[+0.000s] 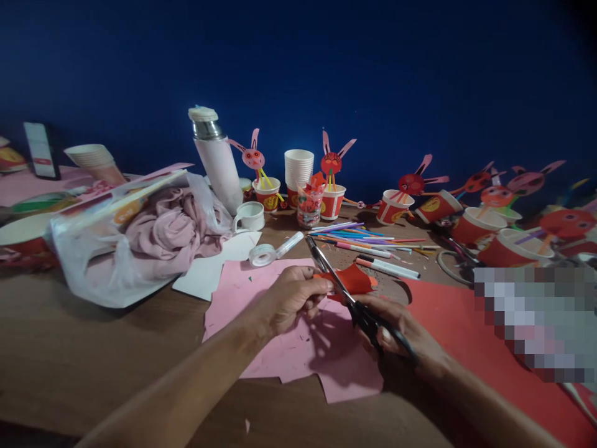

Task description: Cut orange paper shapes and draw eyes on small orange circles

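Observation:
My left hand [291,297] pinches a small piece of red paper [353,278] above the table. My right hand [396,330] has its fingers through the black handles of a pair of scissors [342,289]. The blades are open and point up and to the left, across the red paper. Under both hands lies a pink paper sheet [284,348] with an uneven cut edge.
A large red paper sheet [466,348] lies at right. Coloured straws and pens [368,246], a tape roll [262,254], a white flask [215,158], stacked white cups [298,167] and several red cup rabbits [331,186] stand behind. A plastic bag with pink cloth [153,236] sits left.

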`<move>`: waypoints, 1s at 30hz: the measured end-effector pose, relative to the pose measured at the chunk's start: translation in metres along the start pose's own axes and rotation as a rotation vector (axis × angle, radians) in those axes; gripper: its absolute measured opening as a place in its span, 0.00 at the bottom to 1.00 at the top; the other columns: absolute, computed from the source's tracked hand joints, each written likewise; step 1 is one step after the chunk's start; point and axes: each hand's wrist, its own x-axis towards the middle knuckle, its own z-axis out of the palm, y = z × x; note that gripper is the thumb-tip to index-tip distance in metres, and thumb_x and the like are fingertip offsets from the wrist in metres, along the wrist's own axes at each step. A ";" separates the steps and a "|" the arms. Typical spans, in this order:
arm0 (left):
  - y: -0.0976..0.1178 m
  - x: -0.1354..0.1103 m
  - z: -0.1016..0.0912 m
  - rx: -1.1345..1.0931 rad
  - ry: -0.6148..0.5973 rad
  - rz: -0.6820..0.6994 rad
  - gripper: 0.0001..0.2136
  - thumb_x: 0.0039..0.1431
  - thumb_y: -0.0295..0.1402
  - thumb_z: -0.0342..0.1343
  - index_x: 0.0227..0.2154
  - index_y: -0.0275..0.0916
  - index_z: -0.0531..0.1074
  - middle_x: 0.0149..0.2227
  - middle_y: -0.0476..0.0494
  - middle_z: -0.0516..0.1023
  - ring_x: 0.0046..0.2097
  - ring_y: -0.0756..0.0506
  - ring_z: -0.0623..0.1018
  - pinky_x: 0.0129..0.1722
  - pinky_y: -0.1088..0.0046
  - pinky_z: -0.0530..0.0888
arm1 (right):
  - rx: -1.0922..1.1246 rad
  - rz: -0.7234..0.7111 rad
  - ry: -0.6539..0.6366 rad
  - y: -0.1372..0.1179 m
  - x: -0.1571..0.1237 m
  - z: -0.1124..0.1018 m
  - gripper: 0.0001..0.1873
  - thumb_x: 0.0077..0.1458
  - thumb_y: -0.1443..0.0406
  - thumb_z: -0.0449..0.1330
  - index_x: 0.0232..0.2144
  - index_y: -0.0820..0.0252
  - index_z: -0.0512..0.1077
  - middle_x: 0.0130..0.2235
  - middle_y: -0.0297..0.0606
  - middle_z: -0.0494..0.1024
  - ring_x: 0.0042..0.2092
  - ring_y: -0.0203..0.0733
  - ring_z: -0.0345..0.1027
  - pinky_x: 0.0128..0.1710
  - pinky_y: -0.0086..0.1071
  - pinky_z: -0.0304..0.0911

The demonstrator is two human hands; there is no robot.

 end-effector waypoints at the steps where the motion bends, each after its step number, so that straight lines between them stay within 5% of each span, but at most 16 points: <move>1: 0.001 -0.001 0.000 0.014 0.000 -0.001 0.07 0.45 0.23 0.53 0.16 0.35 0.63 0.13 0.56 0.60 0.14 0.58 0.55 0.14 0.81 0.55 | -0.008 0.006 0.000 0.000 0.000 0.000 0.34 0.39 0.44 0.61 0.44 0.60 0.70 0.26 0.32 0.65 0.24 0.32 0.56 0.21 0.25 0.56; 30: 0.004 -0.002 -0.002 0.061 0.002 -0.020 0.07 0.43 0.24 0.55 0.16 0.35 0.63 0.13 0.56 0.60 0.15 0.58 0.56 0.16 0.81 0.56 | 0.098 0.075 0.047 -0.001 0.000 0.004 0.33 0.35 0.46 0.65 0.40 0.60 0.71 0.23 0.30 0.65 0.22 0.30 0.56 0.19 0.25 0.54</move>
